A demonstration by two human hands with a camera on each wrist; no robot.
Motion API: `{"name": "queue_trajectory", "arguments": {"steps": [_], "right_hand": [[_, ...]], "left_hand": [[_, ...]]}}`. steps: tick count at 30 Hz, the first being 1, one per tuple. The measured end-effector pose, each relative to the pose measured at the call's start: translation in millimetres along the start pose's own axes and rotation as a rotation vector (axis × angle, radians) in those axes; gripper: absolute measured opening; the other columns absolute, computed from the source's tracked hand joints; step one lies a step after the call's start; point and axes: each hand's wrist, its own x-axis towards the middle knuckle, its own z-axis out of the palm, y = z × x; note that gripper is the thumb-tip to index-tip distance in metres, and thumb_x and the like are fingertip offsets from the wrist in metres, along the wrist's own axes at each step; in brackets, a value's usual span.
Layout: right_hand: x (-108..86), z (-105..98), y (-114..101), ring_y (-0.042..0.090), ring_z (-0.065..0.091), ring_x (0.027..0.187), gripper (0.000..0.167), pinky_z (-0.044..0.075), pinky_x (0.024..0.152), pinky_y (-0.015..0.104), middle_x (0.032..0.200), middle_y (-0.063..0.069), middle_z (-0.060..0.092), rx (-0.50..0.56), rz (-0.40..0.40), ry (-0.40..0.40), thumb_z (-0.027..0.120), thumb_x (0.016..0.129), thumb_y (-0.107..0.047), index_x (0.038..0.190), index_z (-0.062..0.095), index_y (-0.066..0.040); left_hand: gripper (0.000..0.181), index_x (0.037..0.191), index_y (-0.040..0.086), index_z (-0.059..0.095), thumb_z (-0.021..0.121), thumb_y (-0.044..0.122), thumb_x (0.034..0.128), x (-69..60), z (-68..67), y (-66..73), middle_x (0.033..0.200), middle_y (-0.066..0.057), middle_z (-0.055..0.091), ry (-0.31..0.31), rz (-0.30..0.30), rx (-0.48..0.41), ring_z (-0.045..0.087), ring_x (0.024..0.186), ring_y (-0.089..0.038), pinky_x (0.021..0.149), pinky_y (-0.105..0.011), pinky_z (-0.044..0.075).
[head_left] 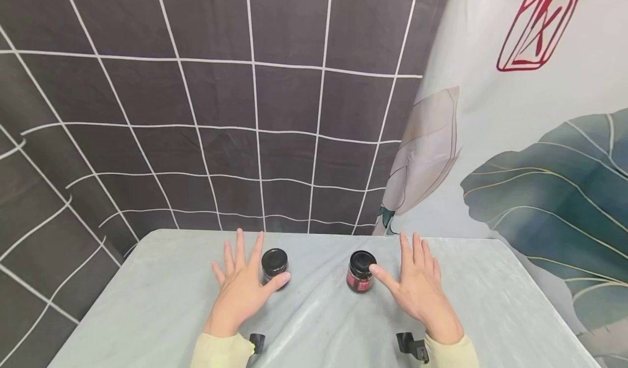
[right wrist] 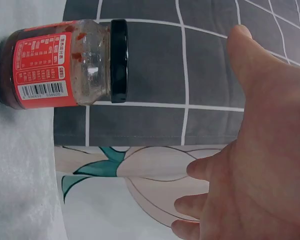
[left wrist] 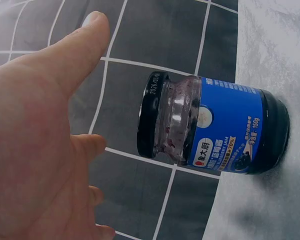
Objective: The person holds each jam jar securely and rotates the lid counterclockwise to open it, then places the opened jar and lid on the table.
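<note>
A blueberry jam jar (left wrist: pixel 230 125) with a blue label and black lid stands upright on the table. In the head view my left hand (head_left: pixel 241 291) is spread just left of that jar (head_left: pixel 273 261), its thumb partly covering the jar's lower front; the left wrist view shows a gap between them. To the right stands a second jar (head_left: pixel 360 272) with a red label and black lid, its barcode side visible in the right wrist view (right wrist: pixel 45 65). My right hand (head_left: pixel 421 289) is spread beside it, thumb pointing toward its lid, and the right wrist view shows them apart. Neither hand holds anything.
A pale cloth covers the table (head_left: pixel 314 313). Behind it hangs a dark curtain (head_left: pixel 289 101) with a white grid, and at the right a white curtain (head_left: pixel 481 112) with leaf prints. A black strap piece (head_left: pixel 412 346) sits at the right wrist.
</note>
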Motion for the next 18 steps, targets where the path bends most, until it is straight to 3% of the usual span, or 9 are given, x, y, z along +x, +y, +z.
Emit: {"name": "queue_trajectory", "arguments": {"steps": [8,18], "right_hand": [[5.3,3.8,-3.3,0.052,0.012,0.147,0.092,0.014,0.113,0.068,0.159,0.036,0.016,0.061,-0.060,0.094,0.061,0.095,-0.053,0.155,0.021,0.005],[5.2,5.9,-4.4,0.052,0.012,0.147,0.088,0.013,0.115,0.066,0.158,0.035,0.017,0.090,-0.045,0.101,0.058,0.098,-0.051,0.155,0.023,0.005]], "left_hand": [[0.103,0.163,0.022,0.011,0.060,0.070,0.0870,-0.5,0.7,1.3,0.166,-0.014,-0.019,0.010,0.001,-0.004,-0.017,0.148,-0.048,0.104,-0.080,-0.008],[0.102,0.163,0.020,0.013,0.065,0.065,0.0870,-0.1,2.2,5.1,0.166,-0.015,-0.016,0.026,0.037,-0.022,-0.015,0.148,-0.049,0.105,-0.079,-0.009]]}}
